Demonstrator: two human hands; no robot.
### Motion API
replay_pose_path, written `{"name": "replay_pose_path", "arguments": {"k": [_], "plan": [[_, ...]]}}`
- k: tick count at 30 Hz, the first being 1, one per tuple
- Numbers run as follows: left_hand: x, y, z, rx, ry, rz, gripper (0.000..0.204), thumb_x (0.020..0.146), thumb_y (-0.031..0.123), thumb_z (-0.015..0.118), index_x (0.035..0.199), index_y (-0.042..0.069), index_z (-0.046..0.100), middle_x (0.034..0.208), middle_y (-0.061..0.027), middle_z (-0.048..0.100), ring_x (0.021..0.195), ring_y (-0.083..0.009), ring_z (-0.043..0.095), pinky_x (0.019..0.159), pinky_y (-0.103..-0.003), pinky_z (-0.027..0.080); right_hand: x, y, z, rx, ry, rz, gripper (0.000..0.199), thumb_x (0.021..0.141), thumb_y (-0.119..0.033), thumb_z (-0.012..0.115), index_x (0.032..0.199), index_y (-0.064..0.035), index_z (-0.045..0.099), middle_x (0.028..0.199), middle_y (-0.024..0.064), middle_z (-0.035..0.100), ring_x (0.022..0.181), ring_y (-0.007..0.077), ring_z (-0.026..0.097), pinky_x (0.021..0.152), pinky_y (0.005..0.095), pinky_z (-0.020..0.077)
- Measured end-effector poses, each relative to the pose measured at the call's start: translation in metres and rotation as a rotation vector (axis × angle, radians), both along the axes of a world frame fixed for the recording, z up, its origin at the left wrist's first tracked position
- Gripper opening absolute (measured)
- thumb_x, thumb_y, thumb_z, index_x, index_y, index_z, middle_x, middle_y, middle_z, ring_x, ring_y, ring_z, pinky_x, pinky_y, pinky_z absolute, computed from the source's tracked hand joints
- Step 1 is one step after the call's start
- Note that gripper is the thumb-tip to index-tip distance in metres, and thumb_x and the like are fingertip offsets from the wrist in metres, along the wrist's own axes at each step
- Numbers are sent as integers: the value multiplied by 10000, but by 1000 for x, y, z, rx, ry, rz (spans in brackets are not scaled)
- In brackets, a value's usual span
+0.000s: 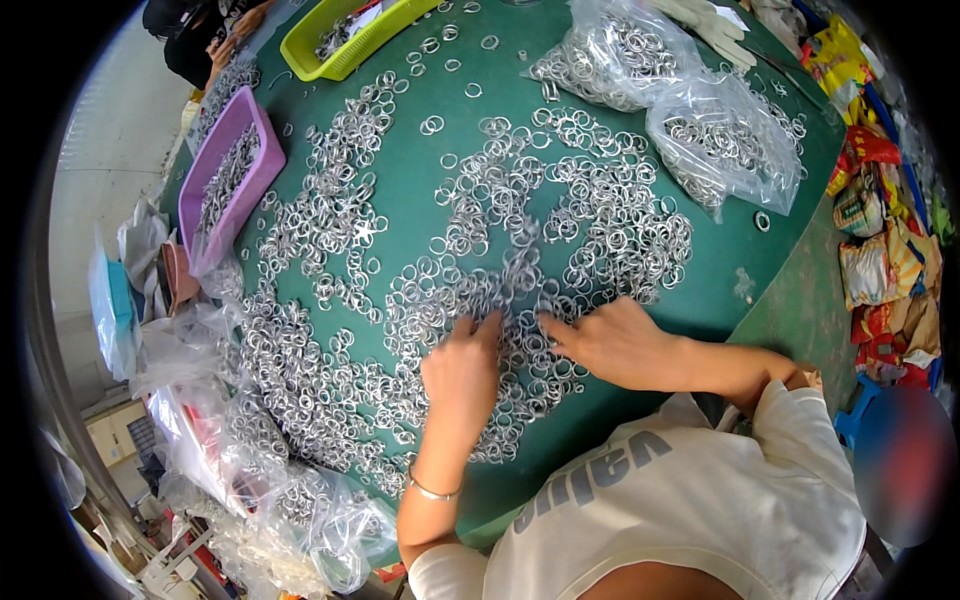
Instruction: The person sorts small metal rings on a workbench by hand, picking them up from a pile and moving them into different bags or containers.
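Observation:
Loose silver metal rings [630, 240] are heaped and spread over a green table [420, 200]. My left hand [462, 372] reaches into the middle of the pile, its fingertips apart and touching rings. From the right comes my right hand [622, 342], with the index finger stretched out to the same part of the pile and the other fingers bent. I see no ring held in either hand, though some fingertips are partly lost among the rings. A bangle [434, 493] circles my left wrist.
A purple basket [268, 160] and a yellow-green basket [300, 50] hold small metal parts. Clear bags of rings [735, 150] lie at the far right, near a pale glove [715, 30]. Plastic bags [350, 540] crowd the left edge. Another person's hand [220, 55] shows at the far left.

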State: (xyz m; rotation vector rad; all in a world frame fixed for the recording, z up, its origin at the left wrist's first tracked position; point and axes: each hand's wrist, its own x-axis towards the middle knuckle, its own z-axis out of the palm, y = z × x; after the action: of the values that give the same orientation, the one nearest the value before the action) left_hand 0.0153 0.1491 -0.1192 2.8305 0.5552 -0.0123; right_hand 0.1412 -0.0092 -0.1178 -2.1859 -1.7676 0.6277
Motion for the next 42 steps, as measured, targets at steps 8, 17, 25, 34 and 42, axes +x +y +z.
{"name": "replay_pose_path", "arguments": {"k": [8, 17, 25, 34, 42], "plan": [[-42, 4, 14, -129, -39, 246, 99, 827, 167, 634, 879, 102, 687, 701, -98, 590, 545, -314, 571, 501, -386, 448, 90, 35, -5, 326, -209, -460, 133, 828, -141, 556, 906, -43, 602, 580, 150, 578, 558, 330, 602, 480, 431, 453], [-54, 9, 12, -145, -122, 321, 97, 814, 113, 642, 891, 59, 666, 739, -120, 617, 566, -310, 585, 522, -379, 457, 50, 14, -1, -10, -135, -81, 193, 792, -106, 578, 969, -35, 607, 564, 141, 577, 525, 311, 599, 463, 427, 440], [13, 6, -2, -154, -277, 155, 127, 835, 129, 621, 943, 70, 653, 793, -122, 633, 597, -311, 608, 519, -367, 480, 52, 51, -16, 360, -24, -166, 157, 817, -174, 619, 963, -125, 645, 678, 83, 627, 599, 290, 596, 518, 403, 441], [23, 11, -14, -292, -327, 174, 85, 791, 67, 652, 865, 27, 664, 780, -142, 632, 633, -305, 608, 578, -358, 478, 74, 37, -15, 323, 789, -479, 82, 850, -136, 557, 854, -55, 561, 654, 54, 574, 531, 197, 544, 456, 326, 406], [-7, 9, -11, -253, -389, 171, 110, 788, 44, 641, 889, 70, 677, 707, -79, 577, 502, -263, 547, 463, -344, 423, 79, 25, 4, 365, 1838, -725, 221, 821, -107, 480, 1009, -6, 536, 836, 95, 564, 521, 127, 493, 385, 232, 344]]}}
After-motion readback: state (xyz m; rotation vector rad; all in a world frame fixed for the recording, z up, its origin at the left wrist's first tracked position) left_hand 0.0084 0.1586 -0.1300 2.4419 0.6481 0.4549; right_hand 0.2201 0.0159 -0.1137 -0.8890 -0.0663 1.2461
